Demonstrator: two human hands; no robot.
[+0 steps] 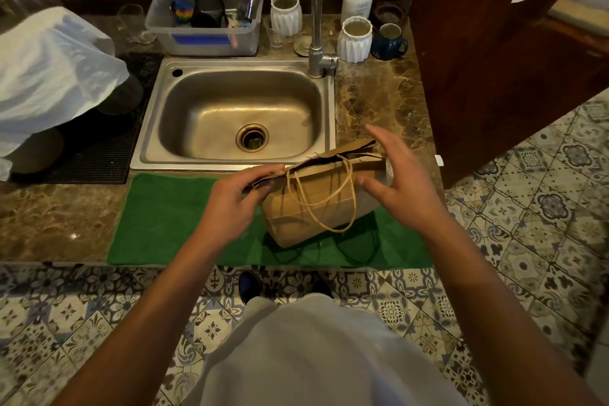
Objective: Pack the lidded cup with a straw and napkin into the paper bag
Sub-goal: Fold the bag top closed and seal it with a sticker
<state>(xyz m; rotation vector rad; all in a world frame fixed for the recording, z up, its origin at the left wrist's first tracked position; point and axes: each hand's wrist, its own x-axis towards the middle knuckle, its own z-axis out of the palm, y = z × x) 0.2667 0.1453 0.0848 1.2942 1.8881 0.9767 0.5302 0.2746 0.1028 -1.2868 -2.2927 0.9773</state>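
The paper bag (309,204) is seen above the green towel (171,217) spread on the tabletop (59,224) in front of the sink (237,115). It appears lifted or tilted, since its shadow falls on the towel beneath it. Its mouth is nearly shut, only a narrow slit being visible along the top edge, and the twine handles (324,201) hang down over the near face.

The left end of the bag's rim is pinched by the left hand (230,204), its grip closed on the paper between thumb and fingers. The right hand (395,184) is spread wide, fingers extended, just beside the right end of the bag; nothing is held in it, and contact with the bag cannot be confirmed.

The lidded cup, straw and napkin cannot be made out. A pale shape shows at the bag's right end beneath the right hand, but what it is cannot be told, so whether anything is already inside is left open.

The step in hand is judged to be the handling of the bag's mouth, either opening or closing it. To be done well, the rim should be taken at both ends, and the two sides drawn evenly so that the already ragged paper edge is not torn further. The bag should be set upright on the towel, with its base flat, before anything is lowered in, and the handles kept clear of the opening.
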